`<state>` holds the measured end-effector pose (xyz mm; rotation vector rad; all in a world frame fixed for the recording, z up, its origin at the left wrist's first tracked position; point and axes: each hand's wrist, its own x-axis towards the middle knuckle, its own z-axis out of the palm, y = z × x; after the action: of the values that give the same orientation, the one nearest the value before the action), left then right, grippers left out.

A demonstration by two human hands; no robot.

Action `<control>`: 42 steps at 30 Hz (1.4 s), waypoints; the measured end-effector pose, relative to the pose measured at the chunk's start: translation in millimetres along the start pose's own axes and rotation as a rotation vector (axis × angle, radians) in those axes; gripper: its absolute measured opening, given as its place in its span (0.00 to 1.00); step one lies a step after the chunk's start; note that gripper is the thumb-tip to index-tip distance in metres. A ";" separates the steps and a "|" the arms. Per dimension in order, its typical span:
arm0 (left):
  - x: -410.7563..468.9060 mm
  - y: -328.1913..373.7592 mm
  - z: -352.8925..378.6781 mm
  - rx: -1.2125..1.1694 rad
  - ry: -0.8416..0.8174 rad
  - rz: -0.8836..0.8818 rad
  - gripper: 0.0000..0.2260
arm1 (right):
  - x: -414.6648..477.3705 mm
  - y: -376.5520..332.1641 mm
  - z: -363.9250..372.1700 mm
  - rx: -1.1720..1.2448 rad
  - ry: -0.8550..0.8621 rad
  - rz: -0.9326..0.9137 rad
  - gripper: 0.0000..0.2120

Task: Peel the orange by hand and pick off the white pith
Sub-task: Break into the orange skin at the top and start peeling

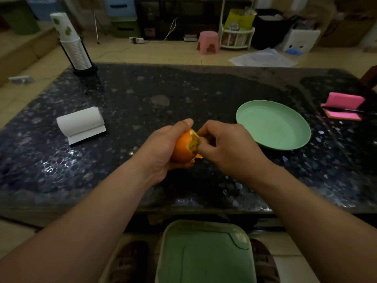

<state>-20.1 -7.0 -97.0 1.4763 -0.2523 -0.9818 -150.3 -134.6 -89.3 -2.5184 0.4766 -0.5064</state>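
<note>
Orange mid-peel over the dark table

It's gripped by the curled left hand; a peel flap is pinched by the right hand.

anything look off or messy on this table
Nothing spilled or broken. The paper roll lies on its side, loose end unrolled. The torn peel on the orange, held in the left hand and pinched by the right hand, fits the task.
</note>
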 end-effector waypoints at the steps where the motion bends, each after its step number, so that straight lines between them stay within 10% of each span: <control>1: -1.2 0.0 1.5 0.000 0.001 0.007 0.24 | 0.1 -0.2 0.3 -0.014 0.012 -0.004 0.05; 42: -16.3 5.0 5.5 0.060 -0.065 0.166 0.14 | 8.8 4.3 -10.0 0.226 -0.088 0.099 0.02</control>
<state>-31.8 -0.8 -85.0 1.4541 -0.4475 -0.8950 -148.1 -146.0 -81.5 -2.2779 0.4801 -0.3870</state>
